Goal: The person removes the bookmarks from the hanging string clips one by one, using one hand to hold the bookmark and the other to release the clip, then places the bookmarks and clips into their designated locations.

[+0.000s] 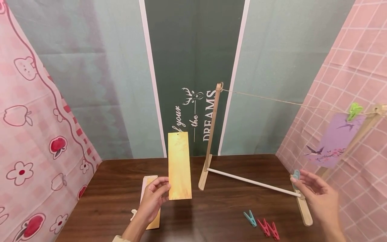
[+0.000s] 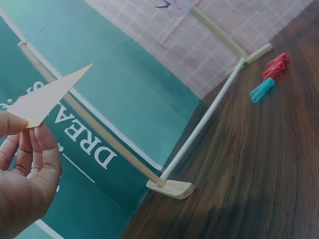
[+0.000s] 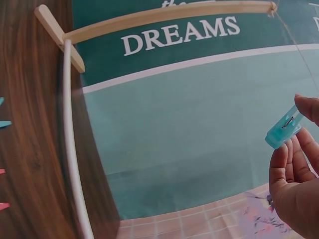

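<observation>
In the head view my left hand [image 1: 152, 198] pinches a yellow card [image 1: 179, 166] by its lower left edge, holding it upright above the table. The left wrist view shows that card [image 2: 50, 99] nearly edge-on between thumb and fingers. My right hand [image 1: 320, 198] pinches a light blue clothespin [image 3: 284, 129] between thumb and fingertips, near the right foot of a wooden stand. A string [image 1: 272, 99] runs between the stand's two posts. From its right end a purple card [image 1: 338, 141] with birds and blossoms hangs by a green clothespin [image 1: 354, 111].
A blue clothespin [image 1: 250, 218] and two red clothespins [image 1: 268, 229] lie at the front right. More cards [image 1: 154, 222] lie under my left forearm, beside a small white item [image 1: 133, 214]. A white rod [image 1: 254, 182] joins the feet of the stand, low over the table.
</observation>
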The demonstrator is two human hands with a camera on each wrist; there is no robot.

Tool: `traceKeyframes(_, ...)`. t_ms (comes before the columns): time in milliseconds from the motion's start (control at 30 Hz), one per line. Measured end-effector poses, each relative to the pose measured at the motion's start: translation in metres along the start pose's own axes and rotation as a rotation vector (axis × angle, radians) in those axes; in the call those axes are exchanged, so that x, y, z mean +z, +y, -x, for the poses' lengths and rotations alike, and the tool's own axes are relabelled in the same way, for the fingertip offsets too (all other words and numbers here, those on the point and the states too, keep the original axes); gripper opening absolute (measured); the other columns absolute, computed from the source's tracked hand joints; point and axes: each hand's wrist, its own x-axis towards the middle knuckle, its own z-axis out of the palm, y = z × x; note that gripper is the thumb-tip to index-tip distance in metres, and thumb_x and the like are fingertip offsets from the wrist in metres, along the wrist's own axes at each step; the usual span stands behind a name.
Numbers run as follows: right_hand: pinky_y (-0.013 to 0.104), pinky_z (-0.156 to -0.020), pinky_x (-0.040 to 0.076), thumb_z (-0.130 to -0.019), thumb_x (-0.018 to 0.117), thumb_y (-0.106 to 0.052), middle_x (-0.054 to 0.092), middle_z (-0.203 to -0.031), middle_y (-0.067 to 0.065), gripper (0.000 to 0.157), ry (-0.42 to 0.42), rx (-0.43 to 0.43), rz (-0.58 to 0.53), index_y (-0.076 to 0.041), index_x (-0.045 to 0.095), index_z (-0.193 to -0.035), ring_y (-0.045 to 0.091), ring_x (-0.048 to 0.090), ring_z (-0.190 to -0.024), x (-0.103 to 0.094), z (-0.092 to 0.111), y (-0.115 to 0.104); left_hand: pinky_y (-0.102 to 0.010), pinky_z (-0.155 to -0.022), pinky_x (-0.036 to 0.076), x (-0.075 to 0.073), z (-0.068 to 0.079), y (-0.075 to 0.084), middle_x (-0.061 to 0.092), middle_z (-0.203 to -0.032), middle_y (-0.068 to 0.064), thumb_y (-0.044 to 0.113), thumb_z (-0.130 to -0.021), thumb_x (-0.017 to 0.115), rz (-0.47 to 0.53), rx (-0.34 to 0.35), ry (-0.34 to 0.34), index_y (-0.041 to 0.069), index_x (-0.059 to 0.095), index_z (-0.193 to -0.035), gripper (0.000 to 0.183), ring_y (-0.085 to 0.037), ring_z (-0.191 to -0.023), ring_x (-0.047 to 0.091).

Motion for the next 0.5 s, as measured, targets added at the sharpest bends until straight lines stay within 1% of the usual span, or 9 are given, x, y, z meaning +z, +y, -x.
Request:
traceKeyframes(100, 0.006, -0.076, 0.045, -0.083, 0.072, 0.008, 0.069, -0.097, -0.014, 0.038, 0.003, 0.035, -0.045, -0.001, 0.065, -0.118, 0.000, 0.063, -0.085, 0.000, 0.006, 0.008, -0.025, -0.062, 0.050, -0.004, 0.003, -0.002, 0.055, -0.090, -0.003, -0.002, -0.090, 0.062, 0.002, 0.016, 0.017, 0.007, 0.065, -0.098, 0.013, -0.013, -0.081, 0.054)
traceKeyframes(167, 0.007, -0.076, 0.045, -0.082, 0.073, 0.007, 0.069, -0.095, -0.014, 0.037, 0.013, 0.064, -0.048, -0.001, 0.065, -0.118, 0.000, 0.063, -0.084, 0.000, 0.010, 0.013, -0.023, -0.061, 0.050, -0.007, 0.005, -0.003, 0.055, -0.089, -0.002, 0.000, -0.089, 0.064, 0.006, 0.031, 0.027, 0.008, 0.065, -0.098, 0.012, -0.012, -0.080, 0.054)
traceKeyframes(233, 0.006, -0.075, 0.044, -0.083, 0.073, 0.004, 0.069, -0.094, -0.015, 0.037, 0.018, 0.092, -0.024, -0.004, 0.066, -0.118, -0.001, 0.062, -0.084, -0.002, 0.014, 0.018, -0.022, -0.061, 0.049, -0.011, 0.006, -0.004, 0.055, -0.089, -0.001, 0.001, -0.090, 0.064, 0.007, 0.041, 0.037, 0.008, 0.066, -0.099, 0.012, -0.011, -0.079, 0.055)
traceKeyframes(267, 0.006, -0.075, 0.044, -0.083, 0.073, 0.004, 0.069, -0.094, -0.015, 0.037, 0.023, 0.108, -0.036, -0.004, 0.067, -0.118, -0.001, 0.063, -0.084, -0.002, 0.017, 0.020, -0.022, -0.061, 0.049, -0.013, 0.007, -0.005, 0.056, -0.089, -0.001, 0.001, -0.091, 0.063, 0.009, 0.042, 0.043, 0.008, 0.066, -0.100, 0.012, -0.011, -0.079, 0.055)
traceKeyframes(367, 0.007, -0.074, 0.046, -0.083, 0.073, 0.005, 0.070, -0.094, -0.015, 0.037, 0.047, 0.152, -0.101, -0.005, 0.067, -0.118, -0.001, 0.064, -0.083, -0.005, 0.022, 0.027, -0.024, -0.062, 0.052, -0.021, 0.009, -0.008, 0.059, -0.090, -0.001, 0.000, -0.091, 0.062, 0.026, 0.044, 0.065, 0.009, 0.067, -0.100, 0.014, -0.012, -0.078, 0.058)
traceKeyframes(433, 0.006, -0.073, 0.046, -0.082, 0.074, 0.005, 0.070, -0.094, -0.016, 0.037, 0.066, 0.185, -0.118, -0.007, 0.068, -0.117, -0.002, 0.064, -0.082, -0.007, 0.024, 0.030, -0.027, -0.064, 0.054, -0.027, 0.010, -0.012, 0.061, -0.090, -0.002, 0.000, -0.092, 0.061, 0.039, 0.046, 0.083, 0.010, 0.068, -0.100, 0.014, -0.012, -0.077, 0.059)
traceKeyframes(467, 0.006, -0.073, 0.046, -0.082, 0.074, 0.005, 0.070, -0.094, -0.016, 0.037, 0.077, 0.188, -0.117, -0.007, 0.068, -0.116, -0.002, 0.064, -0.083, -0.007, 0.025, 0.032, -0.027, -0.064, 0.055, -0.030, 0.011, -0.015, 0.062, -0.090, -0.002, 0.000, -0.092, 0.061, 0.049, 0.050, 0.088, 0.010, 0.068, -0.100, 0.015, -0.012, -0.077, 0.060)
traceKeyframes(500, 0.006, -0.073, 0.045, -0.082, 0.075, 0.003, 0.070, -0.093, -0.017, 0.036, 0.086, 0.190, -0.087, -0.007, 0.069, -0.116, -0.003, 0.064, -0.082, -0.009, 0.026, 0.034, -0.028, -0.065, 0.055, -0.034, 0.012, -0.017, 0.062, -0.090, -0.002, 0.000, -0.092, 0.061, 0.059, 0.053, 0.093, 0.011, 0.068, -0.100, 0.015, -0.012, -0.076, 0.060)
